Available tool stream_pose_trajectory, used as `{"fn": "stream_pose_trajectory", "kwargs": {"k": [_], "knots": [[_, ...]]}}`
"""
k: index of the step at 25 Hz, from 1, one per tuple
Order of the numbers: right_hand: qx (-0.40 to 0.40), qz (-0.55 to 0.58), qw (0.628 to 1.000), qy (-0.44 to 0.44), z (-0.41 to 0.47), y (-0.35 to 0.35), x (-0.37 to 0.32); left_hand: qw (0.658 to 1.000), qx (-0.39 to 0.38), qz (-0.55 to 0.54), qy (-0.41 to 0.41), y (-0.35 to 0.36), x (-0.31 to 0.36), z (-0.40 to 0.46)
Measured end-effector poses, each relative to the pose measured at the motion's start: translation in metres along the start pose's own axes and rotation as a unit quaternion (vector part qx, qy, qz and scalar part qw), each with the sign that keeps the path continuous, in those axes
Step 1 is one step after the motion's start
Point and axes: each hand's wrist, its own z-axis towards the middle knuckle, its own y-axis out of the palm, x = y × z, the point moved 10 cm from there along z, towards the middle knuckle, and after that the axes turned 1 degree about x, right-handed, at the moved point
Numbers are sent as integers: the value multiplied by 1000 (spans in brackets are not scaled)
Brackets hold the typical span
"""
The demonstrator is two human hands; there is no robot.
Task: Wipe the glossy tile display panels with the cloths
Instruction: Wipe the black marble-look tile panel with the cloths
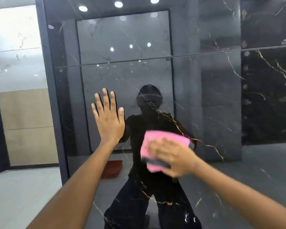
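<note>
— Why is your left hand flat on the tile like that?

— It's my brace. Fingers spread apart, palm against the glossy black panel, gripping nothing. Leaning on it steadies me so I can press harder with the other side.

— And the cloth?

— The pink cloth is under my right hand, just to the right of the brace and lower down, pressed onto the panel below the horizontal seam. My grip there isn't a pinch: the fingers lie splayed over the cloth and pin it to the tile. That hand shows blurred, so I can't tell exactly how the fingertips sit.

— Why flat, not bunched?

— A flat, folded pad covers more surface, and I'd guess it leaves fewer streaks on a finish this reflective.

— Much left?

— I'd judge plenty; the upper panel above the seam and the gold-veined stretch to the right look untouched from here.
</note>
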Motion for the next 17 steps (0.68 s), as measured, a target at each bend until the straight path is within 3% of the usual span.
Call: {"fn": "stream_pose_trajectory", "kwargs": {"k": [2, 3, 5, 7, 9, 12, 14, 15, 16, 17], "knots": [[-70, -8, 987, -147, -21, 15, -34, 1000, -2, -7, -2, 1, -1, -1], [-37, -5, 991, -127, -13, 3, -10, 1000, -1, -7, -2, 1, 0, -2], [96, -2, 993, 66, 22, -50, 88, 1000, 8, -3, -1, 1, 0, -1], [201, -14, 944, 261, 40, -94, 163, 1000, 10, -9, 0, 2, -1, -1], [213, -14, 928, 305, 45, -79, 149, 1000, 13, -11, -1, 1, -2, -3], [62, 31, 989, 129, 5, 7, -5, 1000, 4, -24, -1, -1, 1, -1], [-99, 17, 994, -35, -39, 42, -97, 997, -7, -70, 16, -7, 1, -2], [-129, 24, 986, -98, -49, 46, -104, 994, -8, -110, 22, -11, -1, -10], [-107, 37, 987, -118, -39, 35, -89, 990, -7, -142, 18, -15, -5, -25], [-48, 42, 995, -76, -16, 13, -52, 988, -6, -156, 0, -15, -12, -48]]}}
